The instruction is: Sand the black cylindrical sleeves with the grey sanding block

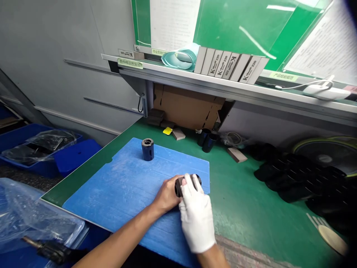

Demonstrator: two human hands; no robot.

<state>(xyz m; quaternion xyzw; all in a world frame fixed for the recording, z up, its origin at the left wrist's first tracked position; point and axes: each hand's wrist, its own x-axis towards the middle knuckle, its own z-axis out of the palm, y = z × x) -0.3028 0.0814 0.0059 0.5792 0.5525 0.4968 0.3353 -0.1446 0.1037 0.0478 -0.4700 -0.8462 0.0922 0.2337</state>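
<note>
Where the white-gloved fingers of the right hand (196, 214) bend over a dark, hollow cylinder (178, 187), they hold it from above, and the bare left hand (168, 193) is closed around its left end. The right thumb is hidden, so how firmly that hand pinches cannot be told. The cylinder lies tilted between the two hands, above the right part of a flat, scuffed blue sheet (117, 190).

Its walls look stiff and hard, probably metal, so it should feel fairly weighty for its bulk and not give under pressure. A smooth, dark finish could slide against glove fabric and might scratch; the outer wall near each end seems the surest hold, away from the open rims.

Farther out, a dark-blue upright cylinder with a shiny ringed top (147, 150) stands on the sheet, well apart from the hands and not in their way. Beyond the sheet, on the green tabletop (237, 212), are a pair of dark upright cylinders (209, 143), a grey rectangular block (237, 155) and a small yellow piece (167, 131). Black rounded parts (290, 182) crowd the right side, limiting room there. Above, a metal shelf (173, 76) carries a row of grey boxes (220, 64).
</note>
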